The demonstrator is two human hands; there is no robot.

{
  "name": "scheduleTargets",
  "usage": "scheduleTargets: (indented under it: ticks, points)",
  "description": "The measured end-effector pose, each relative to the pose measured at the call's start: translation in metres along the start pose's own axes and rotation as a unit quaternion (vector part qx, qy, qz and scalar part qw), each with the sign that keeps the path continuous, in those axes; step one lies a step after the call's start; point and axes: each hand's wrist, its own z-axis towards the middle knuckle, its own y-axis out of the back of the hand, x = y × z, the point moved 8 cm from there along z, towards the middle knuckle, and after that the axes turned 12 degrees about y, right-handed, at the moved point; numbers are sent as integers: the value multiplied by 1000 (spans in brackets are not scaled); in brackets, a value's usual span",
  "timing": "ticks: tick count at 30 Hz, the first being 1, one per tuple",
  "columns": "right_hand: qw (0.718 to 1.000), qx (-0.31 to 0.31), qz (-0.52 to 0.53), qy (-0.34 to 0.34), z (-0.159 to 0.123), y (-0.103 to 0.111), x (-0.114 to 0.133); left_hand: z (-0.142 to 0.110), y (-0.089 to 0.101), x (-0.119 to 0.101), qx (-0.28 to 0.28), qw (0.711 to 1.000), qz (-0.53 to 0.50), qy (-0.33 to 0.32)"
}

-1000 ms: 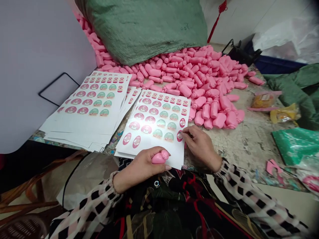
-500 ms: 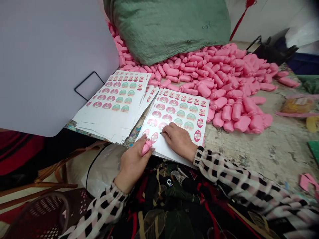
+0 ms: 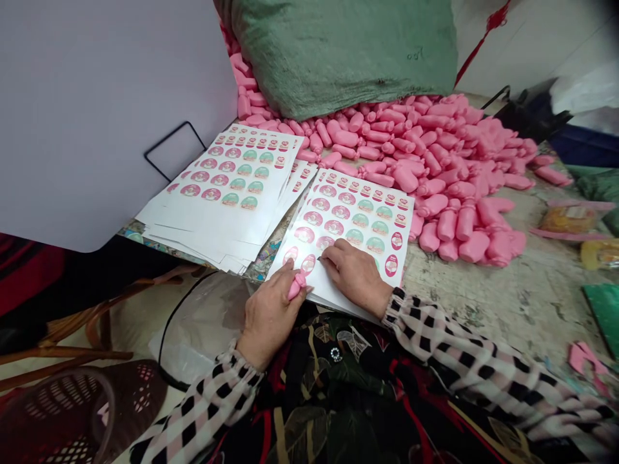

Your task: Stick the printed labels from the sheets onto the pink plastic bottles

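Observation:
My left hand is closed around a small pink plastic bottle, its neck end showing between thumb and fingers. That hand rests at the lower left corner of a sticker sheet, which lies on a stack of sheets. My right hand lies on the same sheet with its fingers pinched together. Its fingertips are beside a pink oval sticker. A small dark tip shows at the fingertips; whether it is a tool or a nail I cannot tell. Rows of pink, green and red-and-cream stickers cover the sheet.
To the left lies another pile of sticker sheets, by a black wire loop and a grey panel. A heap of pink bottles spreads behind, under a green sack. A plastic basket stands below left.
The camera view has shifted a little, so the sheets and both hands appear slightly further right. The left hand still holds the bottle, and the right fingertips stay by the oval sticker.

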Motion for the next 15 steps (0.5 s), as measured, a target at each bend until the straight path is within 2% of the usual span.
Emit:
scheduleTargets:
  ticks: [5,10,15]
  points:
    - [998,-14,51,-18,-5,-6,1,0,-2,1,5,1000,-11,-10]
    - [988,-70,116,-76,-10,-11,-1,-2,-2,2,0,1000,-23,-15]
    - [980,-71,136,-128,-6,-13,-5,-8,-16,-9,77,995,28,-64]
